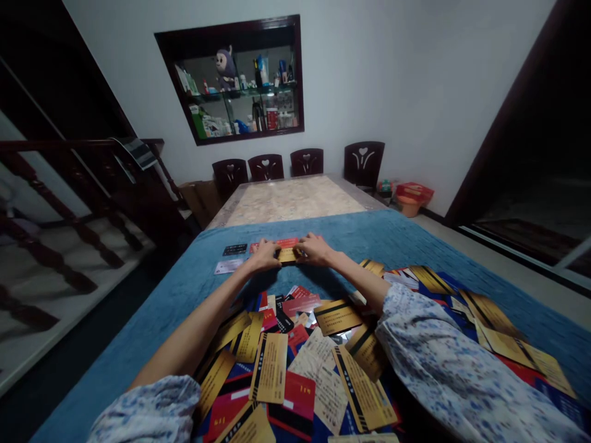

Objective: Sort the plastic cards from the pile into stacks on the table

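Note:
Both my hands meet over a gold card (289, 255) above the blue cloth. My left hand (266, 255) grips its left end, and my right hand (316, 249) closes on the right end. Just behind it lie red cards (287, 242), partly covered by my fingers. To the left of my left hand are a black card (235, 250) and, nearer me, a pale card (228, 266). Between my forearms spreads a loose pile of gold, red, blue and black cards, with one gold card (268, 367) on top near the middle.
More gold cards (492, 312) lie scattered at the right under my sleeve. The blue cloth (184, 289) covers the near part of a long table, whose patterned top (300, 198) shows beyond. Dark chairs (364, 161) stand at the far side, and a wooden railing (69, 221) is at left.

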The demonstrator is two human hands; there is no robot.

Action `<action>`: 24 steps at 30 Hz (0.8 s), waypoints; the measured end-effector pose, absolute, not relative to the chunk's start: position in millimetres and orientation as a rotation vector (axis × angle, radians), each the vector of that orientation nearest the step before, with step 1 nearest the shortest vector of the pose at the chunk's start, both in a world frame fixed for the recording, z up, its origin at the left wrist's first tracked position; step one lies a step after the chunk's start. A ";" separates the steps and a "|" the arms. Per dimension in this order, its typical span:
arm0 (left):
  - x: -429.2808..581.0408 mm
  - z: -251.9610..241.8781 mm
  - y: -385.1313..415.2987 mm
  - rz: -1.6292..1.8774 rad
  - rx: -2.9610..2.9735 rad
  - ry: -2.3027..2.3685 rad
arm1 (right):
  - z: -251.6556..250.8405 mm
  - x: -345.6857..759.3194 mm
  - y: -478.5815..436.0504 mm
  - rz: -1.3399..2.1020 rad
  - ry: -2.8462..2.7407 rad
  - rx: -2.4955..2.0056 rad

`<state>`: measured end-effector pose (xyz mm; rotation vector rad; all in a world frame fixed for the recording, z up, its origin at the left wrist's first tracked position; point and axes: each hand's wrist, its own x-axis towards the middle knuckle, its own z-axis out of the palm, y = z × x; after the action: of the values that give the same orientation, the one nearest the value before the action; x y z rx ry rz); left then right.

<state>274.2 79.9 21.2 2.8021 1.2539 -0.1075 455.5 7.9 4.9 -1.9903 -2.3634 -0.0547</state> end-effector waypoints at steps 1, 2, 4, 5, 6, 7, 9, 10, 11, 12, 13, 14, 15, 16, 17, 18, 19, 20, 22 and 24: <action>274.9 21.7 79.7 -0.121 2.803 1.252 | 4.4 455.7 8.8 -0.050 -2.370 -1.992; 275.6 21.8 79.7 -0.133 2.802 1.251 | 3.9 456.0 9.6 -0.045 -2.379 -1.990; 277.0 20.8 80.4 -0.155 2.801 1.256 | 2.6 456.1 10.7 -0.037 -2.396 -1.990; 277.6 19.8 81.3 -0.164 2.802 1.258 | 2.0 455.9 11.1 -0.035 -2.400 -1.997; 278.2 18.6 82.3 -0.172 2.803 1.258 | 1.5 455.6 11.2 -0.032 -2.402 -2.008; 278.7 17.4 83.6 -0.183 2.805 1.253 | 1.2 455.1 11.1 -0.031 -2.401 -2.020; 279.2 14.9 86.3 -0.206 2.810 1.240 | 1.3 453.7 10.1 -0.024 -2.399 -2.045; 279.3 14.0 87.6 -0.211 2.814 1.232 | 1.9 453.0 9.2 -0.017 -2.401 -2.053; 279.3 13.2 88.8 -0.215 2.817 1.226 | 2.7 452.2 8.2 -0.009 -2.402 -2.057; 279.3 12.6 89.8 -0.215 2.820 1.222 | 3.7 451.5 7.1 -0.002 -2.401 -2.062; 279.4 12.3 90.6 -0.216 2.822 1.222 | 4.7 450.9 6.1 0.004 -2.397 -2.068; 279.6 12.1 91.1 -0.223 2.821 1.229 | 5.7 450.4 5.1 0.009 -2.392 -2.072; 279.9 12.2 91.5 -0.236 2.818 1.236 | 6.5 450.1 4.4 0.013 -2.386 -2.073; 280.3 12.4 91.7 -0.251 2.816 1.244 | 7.1 449.8 3.8 0.018 -2.379 -2.074; 280.9 12.7 91.7 -0.266 2.816 1.250 | 7.4 449.7 3.4 0.024 -2.374 -2.074; 281.5 13.2 91.6 -0.279 2.818 1.253 | 7.4 449.6 3.2 0.031 -2.372 -2.074; 282.1 13.7 91.3 -0.289 2.823 1.254 | 7.2 449.5 3.1 0.035 -2.372 -2.072; 282.7 14.3 90.9 -0.295 2.831 1.251 | 6.7 449.4 3.0 0.035 -2.372 -2.072; 283.7 15.5 90.3 -0.311 2.852 1.242 | 5.2 449.1 3.3 0.024 -2.371 -2.072; 284.4 16.5 89.9 -0.324 2.870 1.232 | 3.3 448.6 4.0 0.006 -2.364 -2.071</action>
<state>284.4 89.9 16.5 2.8698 1.2320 -0.3238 448.6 4.0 3.3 -2.0715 -2.3639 0.0058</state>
